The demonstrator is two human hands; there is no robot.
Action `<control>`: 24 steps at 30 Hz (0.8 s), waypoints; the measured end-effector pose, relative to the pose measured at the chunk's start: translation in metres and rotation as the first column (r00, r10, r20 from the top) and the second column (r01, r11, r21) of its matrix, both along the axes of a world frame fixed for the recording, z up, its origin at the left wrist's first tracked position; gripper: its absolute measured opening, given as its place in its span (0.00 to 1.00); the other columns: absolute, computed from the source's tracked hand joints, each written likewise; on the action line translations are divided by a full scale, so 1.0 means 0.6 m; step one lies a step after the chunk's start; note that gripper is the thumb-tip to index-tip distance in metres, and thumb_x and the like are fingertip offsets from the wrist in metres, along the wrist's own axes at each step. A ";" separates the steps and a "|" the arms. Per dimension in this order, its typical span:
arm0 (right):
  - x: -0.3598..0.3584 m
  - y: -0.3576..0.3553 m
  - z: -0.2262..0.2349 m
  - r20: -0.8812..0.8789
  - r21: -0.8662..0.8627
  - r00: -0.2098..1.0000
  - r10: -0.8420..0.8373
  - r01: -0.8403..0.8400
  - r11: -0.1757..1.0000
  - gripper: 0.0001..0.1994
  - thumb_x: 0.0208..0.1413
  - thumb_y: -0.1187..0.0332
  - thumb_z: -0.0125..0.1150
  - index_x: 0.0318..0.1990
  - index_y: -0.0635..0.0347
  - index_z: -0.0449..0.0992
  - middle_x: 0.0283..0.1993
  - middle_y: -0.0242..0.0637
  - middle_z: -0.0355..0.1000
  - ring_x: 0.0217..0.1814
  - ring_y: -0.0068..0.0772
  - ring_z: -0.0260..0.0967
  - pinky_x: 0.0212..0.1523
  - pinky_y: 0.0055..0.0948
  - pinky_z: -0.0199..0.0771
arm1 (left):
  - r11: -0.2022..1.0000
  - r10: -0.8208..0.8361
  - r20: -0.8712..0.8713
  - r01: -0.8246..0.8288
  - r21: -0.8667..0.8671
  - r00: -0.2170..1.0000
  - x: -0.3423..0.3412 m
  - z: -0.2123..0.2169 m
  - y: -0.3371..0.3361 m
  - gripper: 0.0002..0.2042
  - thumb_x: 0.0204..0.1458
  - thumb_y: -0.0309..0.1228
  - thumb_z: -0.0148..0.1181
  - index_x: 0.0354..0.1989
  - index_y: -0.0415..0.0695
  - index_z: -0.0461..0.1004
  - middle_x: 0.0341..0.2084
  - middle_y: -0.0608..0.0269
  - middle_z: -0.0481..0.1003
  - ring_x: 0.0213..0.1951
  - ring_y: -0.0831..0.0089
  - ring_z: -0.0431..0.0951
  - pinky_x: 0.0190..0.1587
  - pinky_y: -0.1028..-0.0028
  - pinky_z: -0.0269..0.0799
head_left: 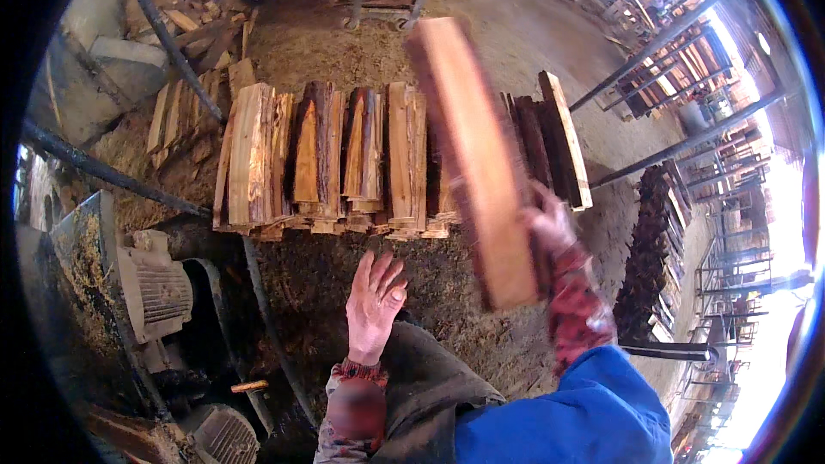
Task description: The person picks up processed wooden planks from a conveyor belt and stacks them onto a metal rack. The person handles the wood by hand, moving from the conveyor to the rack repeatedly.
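The right hand [548, 222] has its grip closed around the lower edge of a long, reddish-brown, rough-sawn wooden plank [477, 163], raised above the stacked split firewood [344, 159]; it looks stiff, fairly heavy and splintery, best held near mid-length, while the left hand [374, 296] hangs spread and empty below.

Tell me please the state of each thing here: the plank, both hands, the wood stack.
Plank: lifted, tilted, blurred.
Right hand: closed on the plank's edge.
Left hand: open, empty, fingers spread.
Wood stack: split pieces lying in a row on the sawdust.
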State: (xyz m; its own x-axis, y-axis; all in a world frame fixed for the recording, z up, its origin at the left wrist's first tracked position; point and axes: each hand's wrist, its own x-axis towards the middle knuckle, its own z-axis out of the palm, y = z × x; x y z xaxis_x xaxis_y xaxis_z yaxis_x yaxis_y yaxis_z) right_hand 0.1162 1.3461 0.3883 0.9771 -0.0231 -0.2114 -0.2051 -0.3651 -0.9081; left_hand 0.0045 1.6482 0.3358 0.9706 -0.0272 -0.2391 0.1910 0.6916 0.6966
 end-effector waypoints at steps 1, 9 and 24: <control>0.037 -0.083 -0.029 -0.074 0.054 0.995 -0.074 0.078 0.995 0.36 0.44 0.66 0.64 0.60 0.73 0.57 0.47 0.39 0.69 0.46 0.25 0.65 0.48 0.26 0.67 | 0.995 0.014 -0.077 -0.021 -0.100 0.997 -0.010 -0.016 0.008 0.37 0.50 0.29 0.62 0.64 0.36 0.45 0.59 0.44 0.56 0.58 0.57 0.62 0.55 0.65 0.64; 0.088 -0.342 -0.320 0.392 -0.548 0.919 0.036 0.202 0.812 0.18 0.56 0.54 0.51 0.33 0.64 0.74 0.32 0.41 0.75 0.31 0.33 0.72 0.29 0.39 0.70 | 0.829 0.435 -0.393 -0.531 -0.177 0.810 -0.250 -0.131 0.186 0.23 0.49 0.22 0.60 0.54 0.36 0.62 0.48 0.53 0.69 0.51 0.67 0.70 0.51 0.67 0.70; -0.450 1.140 -0.067 0.052 0.370 -0.025 0.998 -0.928 -0.042 0.30 0.55 0.53 0.57 0.57 0.70 0.63 0.52 0.42 0.68 0.54 0.30 0.64 0.54 0.31 0.63 | -0.566 0.823 0.564 -0.003 0.825 -0.058 -0.654 0.142 0.527 0.20 0.43 0.27 0.65 0.45 0.34 0.70 0.41 0.47 0.72 0.42 0.53 0.72 0.46 0.64 0.68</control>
